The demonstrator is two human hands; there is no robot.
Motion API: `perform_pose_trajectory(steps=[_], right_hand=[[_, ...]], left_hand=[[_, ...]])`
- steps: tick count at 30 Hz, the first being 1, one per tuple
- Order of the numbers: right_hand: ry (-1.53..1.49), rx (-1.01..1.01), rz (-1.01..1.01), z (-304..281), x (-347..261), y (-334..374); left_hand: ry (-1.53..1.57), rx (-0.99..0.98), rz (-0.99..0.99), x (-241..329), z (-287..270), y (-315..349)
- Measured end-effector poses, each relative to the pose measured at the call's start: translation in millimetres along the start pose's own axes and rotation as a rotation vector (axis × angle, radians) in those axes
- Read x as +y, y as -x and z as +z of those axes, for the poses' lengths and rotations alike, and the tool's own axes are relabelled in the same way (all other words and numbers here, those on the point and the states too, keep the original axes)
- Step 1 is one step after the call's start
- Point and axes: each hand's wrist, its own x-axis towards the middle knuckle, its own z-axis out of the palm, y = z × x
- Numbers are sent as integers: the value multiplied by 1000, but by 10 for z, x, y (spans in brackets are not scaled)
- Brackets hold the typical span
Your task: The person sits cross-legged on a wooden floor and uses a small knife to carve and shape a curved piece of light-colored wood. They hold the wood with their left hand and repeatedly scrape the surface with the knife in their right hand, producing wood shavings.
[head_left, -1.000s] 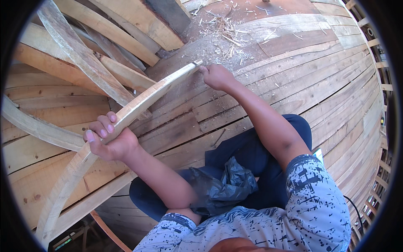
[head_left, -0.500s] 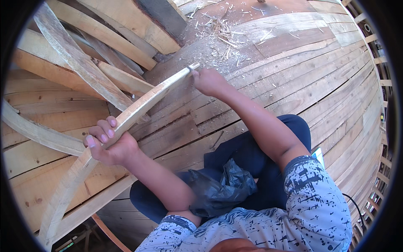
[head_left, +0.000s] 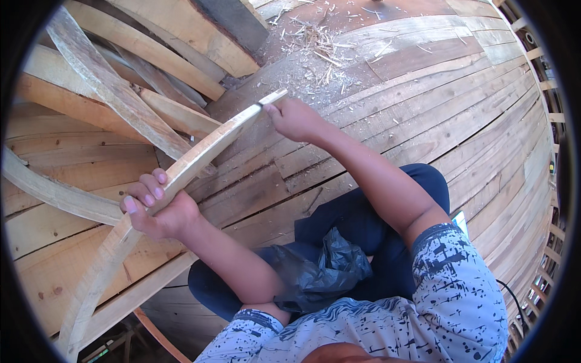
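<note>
A long, curved wooden strip (head_left: 209, 147) slants up from the lower left. My left hand (head_left: 160, 209) is closed round its middle, thumb on the near side and fingers over the far edge. Close to the strip's upper end, my right hand (head_left: 295, 120) is closed in a pinch. A small, thin dark piece (head_left: 261, 104) juts from its fingers onto the strip's upper edge; its kind is too small to tell. Most of that piece is hidden by the fingers.
Curved timbers (head_left: 115, 85) stack and cross at the left. Wood shavings (head_left: 321, 48) litter the plank floor (head_left: 387, 121) ahead. A dark plastic bag (head_left: 330, 269) lies on my lap. Slatted framing (head_left: 554, 181) runs along the right rim.
My right hand has slid a short way left and down along the strip, with the dark piece, away from its tip. The left hand keeps its hold in the same place.
</note>
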Motion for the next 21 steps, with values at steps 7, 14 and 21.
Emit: perform_pose_trajectory(steps=[7, 14, 21], right_hand=[[114, 5, 135, -103, 247, -92], [70, 2, 109, -56, 120, 24], [190, 38, 201, -188, 225, -89]], left_hand=[[-5, 4, -14, 5, -4, 21], [8, -79, -4, -15, -85, 32], [41, -159, 25, -66, -79, -55]])
